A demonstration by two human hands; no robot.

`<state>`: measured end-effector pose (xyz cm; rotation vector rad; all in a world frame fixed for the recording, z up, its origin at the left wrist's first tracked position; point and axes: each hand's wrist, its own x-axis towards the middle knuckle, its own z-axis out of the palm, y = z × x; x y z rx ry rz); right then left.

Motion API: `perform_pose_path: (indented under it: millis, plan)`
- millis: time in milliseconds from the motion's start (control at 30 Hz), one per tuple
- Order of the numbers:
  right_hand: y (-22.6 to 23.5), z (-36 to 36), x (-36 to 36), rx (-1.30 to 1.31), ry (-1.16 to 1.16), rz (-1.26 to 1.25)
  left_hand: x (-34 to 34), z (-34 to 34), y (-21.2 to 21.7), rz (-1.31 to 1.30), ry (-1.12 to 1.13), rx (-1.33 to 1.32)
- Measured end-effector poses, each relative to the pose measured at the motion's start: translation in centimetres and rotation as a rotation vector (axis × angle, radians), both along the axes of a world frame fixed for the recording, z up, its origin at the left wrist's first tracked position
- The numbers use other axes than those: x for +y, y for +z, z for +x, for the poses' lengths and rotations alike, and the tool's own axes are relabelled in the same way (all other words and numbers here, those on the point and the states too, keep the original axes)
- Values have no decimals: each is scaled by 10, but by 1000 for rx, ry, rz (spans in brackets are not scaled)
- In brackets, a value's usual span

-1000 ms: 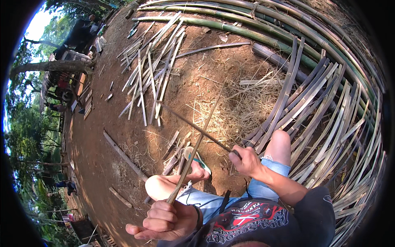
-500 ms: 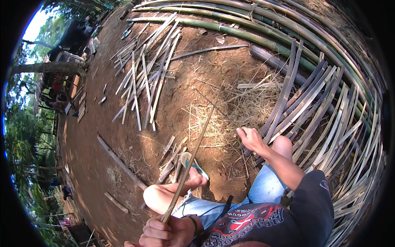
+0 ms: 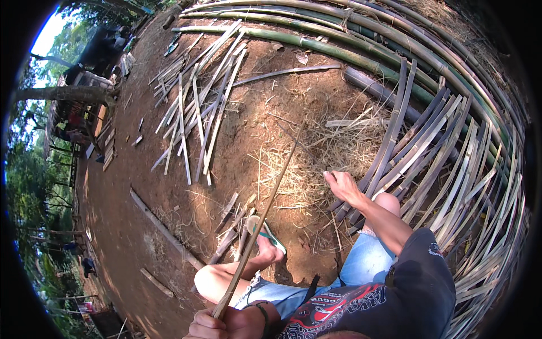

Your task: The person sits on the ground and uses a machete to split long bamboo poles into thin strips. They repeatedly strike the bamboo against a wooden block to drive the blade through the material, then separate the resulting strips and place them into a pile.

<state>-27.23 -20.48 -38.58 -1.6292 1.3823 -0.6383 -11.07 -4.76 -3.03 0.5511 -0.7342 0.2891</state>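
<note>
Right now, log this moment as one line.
left hand: gripping bamboo strip | right hand: open, reaching to split bamboo pile | foot in sandal on dirt

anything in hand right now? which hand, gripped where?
Left hand grips a thin bamboo strip at its near end. Right hand holds nothing, reaching open over the straw.

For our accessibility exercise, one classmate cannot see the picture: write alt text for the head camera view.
A seated person's left hand grips a long thin bamboo strip that slants up over the dirt ground, while the right hand reaches, open, toward a pile of split bamboo slats. More bamboo strips lie scattered ahead, with whole green poles beyond.
</note>
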Motion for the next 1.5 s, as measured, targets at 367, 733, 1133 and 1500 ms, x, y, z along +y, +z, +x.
perform_pose_path:
  millis: [367, 733, 1133, 1500]
  plan:
    - [-30, 9, -44, 118, -35, 120, -10, 14, 0, -74, -152, -40]
    - [-93, 1, -95, 205, -111, 241, -12, 28, 2, -79, -181, -32]
    - [-62, 29, -78, 241, -173, 163, 7, 73, 8, 186, -65, -66]
    - [194, 50, 109, -583, 125, 71, -10, 33, 28, 319, -560, -417]
